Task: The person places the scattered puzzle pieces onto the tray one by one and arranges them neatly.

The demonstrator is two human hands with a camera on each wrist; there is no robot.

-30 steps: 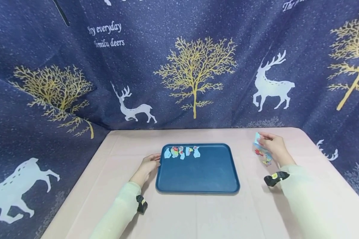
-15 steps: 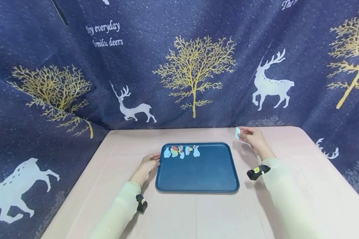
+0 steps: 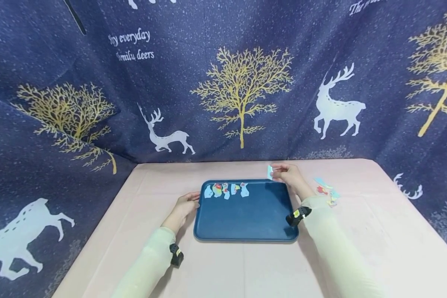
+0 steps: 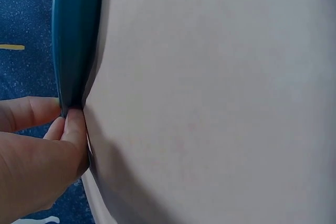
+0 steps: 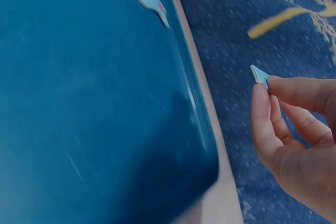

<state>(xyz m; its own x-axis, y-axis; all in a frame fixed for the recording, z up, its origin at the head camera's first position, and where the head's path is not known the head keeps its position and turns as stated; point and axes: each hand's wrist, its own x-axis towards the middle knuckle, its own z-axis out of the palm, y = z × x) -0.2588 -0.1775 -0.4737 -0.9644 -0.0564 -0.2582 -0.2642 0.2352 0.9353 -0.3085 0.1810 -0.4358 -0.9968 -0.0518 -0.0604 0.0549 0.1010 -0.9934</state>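
My right hand (image 3: 292,179) pinches a light-blue puzzle piece (image 3: 270,172) between thumb and fingers, above the far rim of a dark blue tray (image 3: 246,221). In the right wrist view that piece (image 5: 259,75) pokes out past the fingertips. With thumb and fingers, my left hand (image 3: 182,210) grips the tray's left rim; the left wrist view shows the rim (image 4: 79,40) between them. Several puzzle pieces (image 3: 244,190) lie in a row along the tray's far edge, starting from its left corner. They are pale blue with red and yellow printed parts.
On the pale pink tablecloth (image 3: 223,269), right of the tray, sits a small loose pile of puzzle pieces (image 3: 333,194). A dark blue curtain (image 3: 164,91) printed with trees and deer hangs behind the table's back edge.
The right hand has carried a puzzle piece leftward from the pile to above the tray's far rim, uncovering the pile. The left hand and the row of pieces stay put.
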